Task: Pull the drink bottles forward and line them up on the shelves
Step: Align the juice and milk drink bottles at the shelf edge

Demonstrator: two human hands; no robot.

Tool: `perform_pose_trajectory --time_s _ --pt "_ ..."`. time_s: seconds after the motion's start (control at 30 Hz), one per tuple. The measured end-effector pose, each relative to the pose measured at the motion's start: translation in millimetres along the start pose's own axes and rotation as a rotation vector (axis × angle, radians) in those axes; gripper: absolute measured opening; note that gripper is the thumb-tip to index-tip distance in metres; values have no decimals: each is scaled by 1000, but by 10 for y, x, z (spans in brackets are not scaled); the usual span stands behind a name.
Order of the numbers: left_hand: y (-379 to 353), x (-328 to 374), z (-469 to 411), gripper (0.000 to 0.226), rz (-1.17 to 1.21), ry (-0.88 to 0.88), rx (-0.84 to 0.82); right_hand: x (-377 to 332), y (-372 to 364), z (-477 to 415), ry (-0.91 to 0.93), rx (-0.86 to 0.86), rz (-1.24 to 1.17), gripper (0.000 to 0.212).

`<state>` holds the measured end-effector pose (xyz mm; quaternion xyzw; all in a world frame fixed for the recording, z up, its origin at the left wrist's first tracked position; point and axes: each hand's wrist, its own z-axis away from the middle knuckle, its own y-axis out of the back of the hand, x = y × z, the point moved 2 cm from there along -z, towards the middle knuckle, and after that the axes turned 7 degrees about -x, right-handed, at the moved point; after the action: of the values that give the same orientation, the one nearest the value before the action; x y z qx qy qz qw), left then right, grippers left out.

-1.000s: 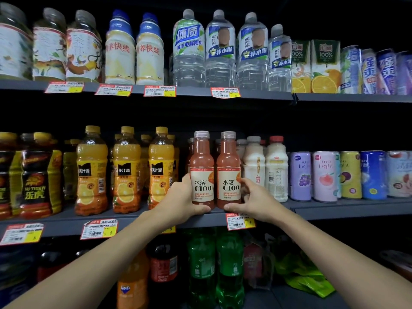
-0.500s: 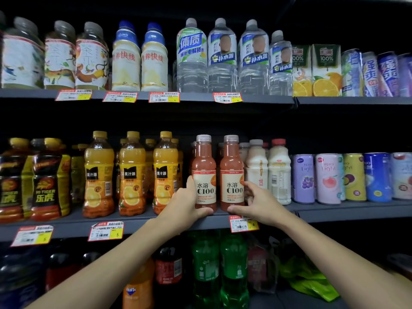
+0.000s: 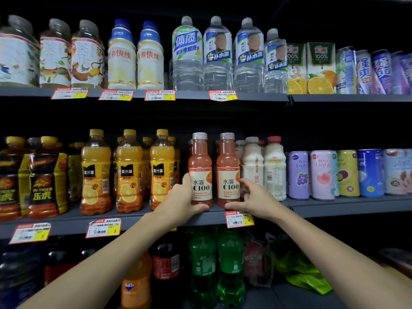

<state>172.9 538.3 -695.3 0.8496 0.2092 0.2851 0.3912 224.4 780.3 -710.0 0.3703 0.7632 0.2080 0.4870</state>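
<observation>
Two pink-orange C100 bottles stand side by side at the front of the middle shelf (image 3: pixel 138 221). My left hand (image 3: pixel 181 200) grips the base of the left C100 bottle (image 3: pixel 200 166), thumb across its front. My right hand (image 3: pixel 252 200) grips the base of the right C100 bottle (image 3: pixel 227 166), fingers behind it and thumb under its front. More bottles of the same kind stand behind them, mostly hidden.
Orange juice bottles (image 3: pixel 129 172) stand left of my hands, white milk-drink bottles (image 3: pixel 274 170) and cans (image 3: pixel 322 175) to the right. Water bottles (image 3: pixel 218 56) fill the upper shelf. Green soda bottles (image 3: pixel 229 264) stand below. Price tags (image 3: pixel 239 219) hang on the shelf edge.
Both hands stay on the two C100 bottles. The camera has tilted up slightly, so the shelves sit lower in view.
</observation>
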Motion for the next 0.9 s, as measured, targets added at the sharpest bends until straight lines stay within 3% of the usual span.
perform_pose_trajectory --time_s 0.1,0.2,0.3,0.4,0.53,0.63,0.9 --pt "45 36 47 71 -28 55 -10 -71 52 54 6 50 19 113" --pt "144 127 155 52 -198 80 144 -125 147 158 51 219 0 78" --pt "192 335 254 32 -361 -68 338 -62 284 308 86 480 5 37" --pt "109 604 234 19 -205 -226 315 57 470 405 75 693 99 15" --pt "-291 995 102 24 30 -359 261 277 613 430 -90 707 351 35" --pt "-711 1254 -14 40 116 -390 198 388 564 444 -164 677 474 48" --pt "-1130 1545 -446 77 73 0 194 408 567 341 -400 693 550 64"
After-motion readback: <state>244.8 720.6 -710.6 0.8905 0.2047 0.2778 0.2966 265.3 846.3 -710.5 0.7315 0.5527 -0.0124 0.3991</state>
